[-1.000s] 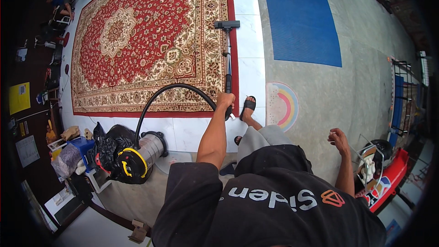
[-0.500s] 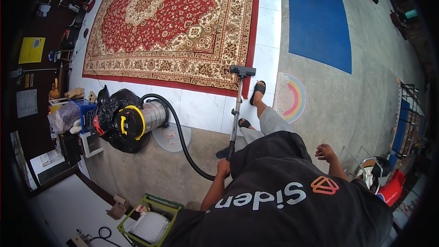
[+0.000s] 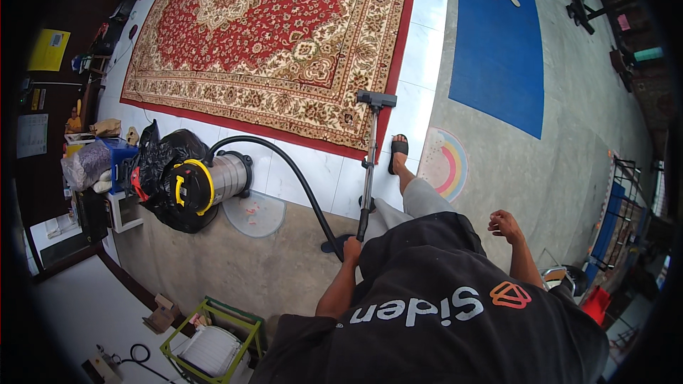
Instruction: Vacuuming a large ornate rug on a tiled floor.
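Two hands show: our left hand (image 3: 352, 249) wraps the wand's (image 3: 368, 183) near end; our right hand (image 3: 505, 225) hangs loosely curled, holding nothing. The hose (image 3: 307, 188) arcs to the vacuum (image 3: 226, 176), on the floor (image 3: 284, 270) off the carpet's (image 3: 242, 35) near edge; a hard tug might topple it. The nozzle (image 3: 377, 99) sits at the carpet's near right corner, which we could ruck by pushing if the border catches.

Left grip (image 3: 352, 249) round vacuum wand (image 3: 368, 190), nozzle (image 3: 376, 99) on rug (image 3: 245, 46)
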A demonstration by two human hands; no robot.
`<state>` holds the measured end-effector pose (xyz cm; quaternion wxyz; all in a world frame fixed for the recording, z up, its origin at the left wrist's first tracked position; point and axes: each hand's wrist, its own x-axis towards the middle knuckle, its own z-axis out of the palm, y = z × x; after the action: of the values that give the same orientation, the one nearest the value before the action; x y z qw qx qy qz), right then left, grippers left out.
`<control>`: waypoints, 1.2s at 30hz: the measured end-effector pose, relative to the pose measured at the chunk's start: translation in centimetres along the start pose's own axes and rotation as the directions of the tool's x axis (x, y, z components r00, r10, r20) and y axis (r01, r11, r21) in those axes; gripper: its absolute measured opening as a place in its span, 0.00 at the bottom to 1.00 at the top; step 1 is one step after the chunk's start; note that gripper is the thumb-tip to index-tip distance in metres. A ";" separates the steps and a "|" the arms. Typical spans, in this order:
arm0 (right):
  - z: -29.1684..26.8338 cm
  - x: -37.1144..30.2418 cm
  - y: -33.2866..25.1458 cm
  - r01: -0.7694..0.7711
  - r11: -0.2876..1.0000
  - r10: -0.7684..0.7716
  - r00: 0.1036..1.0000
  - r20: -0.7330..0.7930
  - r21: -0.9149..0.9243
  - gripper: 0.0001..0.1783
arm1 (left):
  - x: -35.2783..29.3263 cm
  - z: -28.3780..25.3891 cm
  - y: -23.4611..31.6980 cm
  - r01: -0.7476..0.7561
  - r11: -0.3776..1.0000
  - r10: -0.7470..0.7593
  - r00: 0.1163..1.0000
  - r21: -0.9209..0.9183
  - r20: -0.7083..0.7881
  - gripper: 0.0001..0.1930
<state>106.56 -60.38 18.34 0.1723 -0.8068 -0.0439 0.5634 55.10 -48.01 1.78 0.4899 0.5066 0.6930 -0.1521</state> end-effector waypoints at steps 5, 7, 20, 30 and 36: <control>-4.5 0.2 1.8 -0.229 0.973 0.228 0.973 -0.030 -0.035 0.17 | 11.4 -7.3 16.4 0.042 0.999 -0.036 0.987 -0.034 0.156 0.18; -6.4 -0.4 0.2 -0.203 0.979 0.203 0.977 -0.061 -0.003 0.17 | 15.4 -9.9 23.5 -0.072 0.997 0.073 0.996 0.029 -0.046 0.14; -11.5 3.4 -10.3 0.073 0.994 -0.085 0.986 -0.141 -0.087 0.17 | 14.3 -11.9 28.6 -0.022 0.998 0.022 1.000 0.053 -0.001 0.16; -2.3 5.8 -10.3 0.120 0.955 -0.098 0.991 0.094 -0.272 0.17 | -7.7 -4.6 -10.8 0.209 0.977 -0.208 0.978 0.050 -0.019 0.13; 1.3 4.2 -9.6 0.138 0.947 -0.100 0.985 0.141 -0.291 0.18 | -15.3 -3.9 -15.0 0.290 0.956 -0.287 0.956 0.046 -0.062 0.18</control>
<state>108.02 -49.99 17.32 0.0786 -0.7829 -0.1881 0.5878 40.40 -60.31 12.15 0.4295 0.4169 0.7683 -0.2269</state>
